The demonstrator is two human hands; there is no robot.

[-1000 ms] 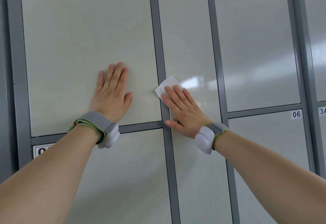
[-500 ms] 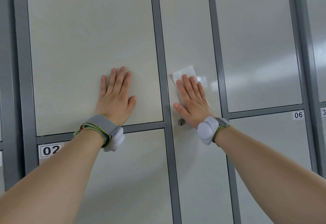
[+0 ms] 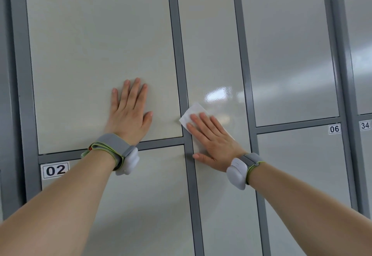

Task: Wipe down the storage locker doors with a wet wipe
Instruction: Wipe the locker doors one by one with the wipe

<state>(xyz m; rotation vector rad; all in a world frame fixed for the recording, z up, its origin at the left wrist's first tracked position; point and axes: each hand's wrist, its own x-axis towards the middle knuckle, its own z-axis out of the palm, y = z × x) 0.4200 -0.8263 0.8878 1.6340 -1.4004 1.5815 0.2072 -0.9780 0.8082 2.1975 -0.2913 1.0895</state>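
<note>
Since the wet wipe point(image 3: 192, 114) is limp, my flat right hand point(image 3: 211, 141) pins it to the narrow door point(image 3: 211, 44) while my left hand point(image 3: 129, 114) rests flat, holding nothing.

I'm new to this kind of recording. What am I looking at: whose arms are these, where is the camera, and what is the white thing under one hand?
There is no machine here. A person wears a single camera on the head, so the only view looks along their own arms. The left hand lies flat on the wide door and holds nothing. The right hand presses a white wet wipe with straight fingers against the left edge of the narrow middle door. One corner of the wipe lies over the grey frame. Each wrist wears a grey band with a white pod. What these are for does not show.
</note>
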